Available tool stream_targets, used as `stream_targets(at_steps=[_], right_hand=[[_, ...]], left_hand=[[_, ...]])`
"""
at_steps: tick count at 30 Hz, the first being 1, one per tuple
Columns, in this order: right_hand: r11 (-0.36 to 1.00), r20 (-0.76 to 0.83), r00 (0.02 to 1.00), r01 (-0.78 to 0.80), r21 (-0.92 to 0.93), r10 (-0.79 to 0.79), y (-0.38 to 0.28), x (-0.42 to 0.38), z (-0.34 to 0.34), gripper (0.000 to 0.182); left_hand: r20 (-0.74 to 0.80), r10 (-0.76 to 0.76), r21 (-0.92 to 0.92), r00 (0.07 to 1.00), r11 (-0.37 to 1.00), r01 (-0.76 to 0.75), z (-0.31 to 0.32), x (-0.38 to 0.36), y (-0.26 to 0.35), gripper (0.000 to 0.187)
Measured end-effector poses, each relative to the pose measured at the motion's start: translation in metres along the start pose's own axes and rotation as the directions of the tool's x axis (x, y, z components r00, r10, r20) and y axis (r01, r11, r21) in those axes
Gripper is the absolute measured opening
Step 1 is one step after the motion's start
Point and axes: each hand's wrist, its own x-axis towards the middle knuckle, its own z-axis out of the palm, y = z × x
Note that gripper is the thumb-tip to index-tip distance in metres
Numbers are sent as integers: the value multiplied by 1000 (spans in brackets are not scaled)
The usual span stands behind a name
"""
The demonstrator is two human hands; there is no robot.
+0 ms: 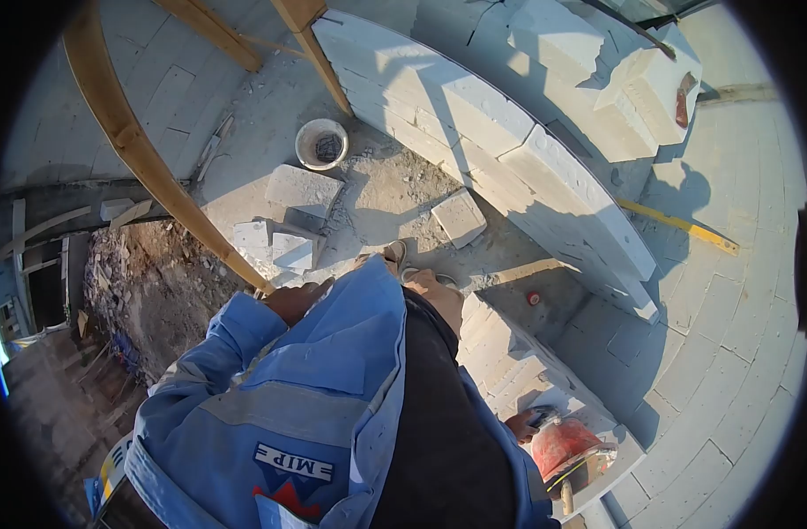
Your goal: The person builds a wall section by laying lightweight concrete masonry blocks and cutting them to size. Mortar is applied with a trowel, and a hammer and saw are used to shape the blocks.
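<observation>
My left hand (295,302) is at the lower end of a wooden post (165,185), partly covered by my blue jacket (315,379). Whether its fingers grip the post is not clear. On the right, my right hand (521,425) is closed around a small greyish thing (542,413) that I cannot make out. Just beside that hand, a red bucket (562,445) rests on white blocks (500,353), with a wooden handle (567,498) near its rim.
A low white block wall (500,167) curves across the right. On the floor are a pale bucket (321,144), loose blocks (304,189) and a single block (459,218). A yellow level (685,227) lies beyond the wall. Rubble (148,282) lies at left below.
</observation>
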Motion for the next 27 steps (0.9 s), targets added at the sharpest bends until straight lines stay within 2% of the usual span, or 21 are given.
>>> stream_targets(at_steps=[6,13,21,27], right_hand=[[965,65,965,257,-46,-254,-73,-15,15,91],[902,112,905,421,-99,-411,-106,-26,21,93],[898,93,912,409,-165,-399,-80,-12,4,95],[955,4,979,200,-220,-204,10,7,-36,97]], left_hand=[[-36,-172,-160,984,973,164,42,-67,-43,86],[-25,-273,-261,962,930,258,79,-112,-58,86],[1,-215,-246,977,946,209,79,-104,-57,86],[56,-8,-118,998,993,14,46,-43,-40,86]])
